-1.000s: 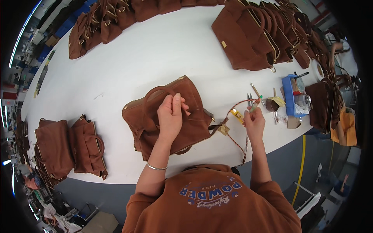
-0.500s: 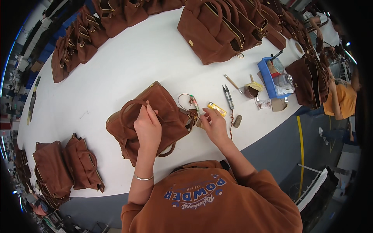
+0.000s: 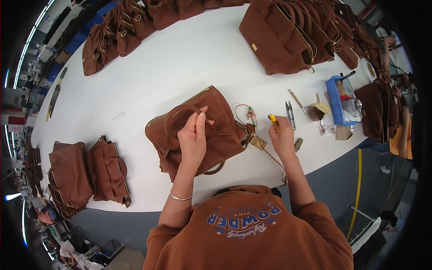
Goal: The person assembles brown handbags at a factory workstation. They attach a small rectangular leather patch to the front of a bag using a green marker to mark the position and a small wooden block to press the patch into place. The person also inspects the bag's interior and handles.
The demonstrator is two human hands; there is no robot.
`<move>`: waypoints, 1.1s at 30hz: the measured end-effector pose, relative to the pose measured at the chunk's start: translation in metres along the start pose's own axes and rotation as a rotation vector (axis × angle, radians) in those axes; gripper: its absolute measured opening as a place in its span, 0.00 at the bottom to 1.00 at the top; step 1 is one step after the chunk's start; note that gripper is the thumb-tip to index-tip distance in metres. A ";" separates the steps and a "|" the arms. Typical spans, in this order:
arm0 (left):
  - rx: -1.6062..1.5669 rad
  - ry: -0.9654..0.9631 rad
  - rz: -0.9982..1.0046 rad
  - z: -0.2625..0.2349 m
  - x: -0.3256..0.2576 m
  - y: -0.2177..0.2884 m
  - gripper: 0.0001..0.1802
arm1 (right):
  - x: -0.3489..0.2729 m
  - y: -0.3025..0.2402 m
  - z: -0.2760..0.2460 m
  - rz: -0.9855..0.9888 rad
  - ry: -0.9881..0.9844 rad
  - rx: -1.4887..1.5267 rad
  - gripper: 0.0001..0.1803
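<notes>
A brown handbag lies on the white table in front of me. Its upper handle is pinched between the thumb and fingers of my left hand. To the right of the bag, my right hand is closed around a small yellow lighter, raised off the table with one end sticking out. A tan tag hangs from the bag's right end, close to that hand. Beside the bag lies a green-and-white pen-like tube with a loop of cord.
Thread snips, a brush-like stick, a small brown pot and a grey lump lie at right. Beyond them stands a blue bin. More brown bags line the far edge; others lie at left.
My right hand has picked the yellow lighter up off the table and lifted it. The left hand still holds the handle. The whole view has shifted, with the scene moving right.
</notes>
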State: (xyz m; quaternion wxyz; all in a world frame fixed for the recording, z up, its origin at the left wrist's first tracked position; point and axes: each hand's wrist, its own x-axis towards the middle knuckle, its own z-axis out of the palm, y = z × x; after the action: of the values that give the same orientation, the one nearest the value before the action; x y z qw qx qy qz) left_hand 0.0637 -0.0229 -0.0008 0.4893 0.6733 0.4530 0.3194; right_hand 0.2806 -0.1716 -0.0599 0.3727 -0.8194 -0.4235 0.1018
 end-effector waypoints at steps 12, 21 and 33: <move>-0.058 -0.011 0.031 -0.003 0.004 -0.001 0.16 | 0.028 -0.112 0.041 -0.189 -0.333 0.308 0.21; -0.046 -0.028 -0.016 -0.007 0.005 -0.007 0.16 | 0.036 -0.119 0.062 -0.168 -0.257 0.221 0.22; 0.266 0.065 0.257 0.004 -0.002 -0.006 0.17 | 0.022 -0.061 0.010 0.158 -0.095 0.190 0.20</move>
State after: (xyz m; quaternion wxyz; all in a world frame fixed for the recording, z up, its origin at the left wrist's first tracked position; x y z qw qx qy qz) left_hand 0.0646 -0.0258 -0.0082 0.3364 0.7736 0.4172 0.3381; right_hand 0.2515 -0.1276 -0.0209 0.4191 -0.8054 -0.3634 0.2090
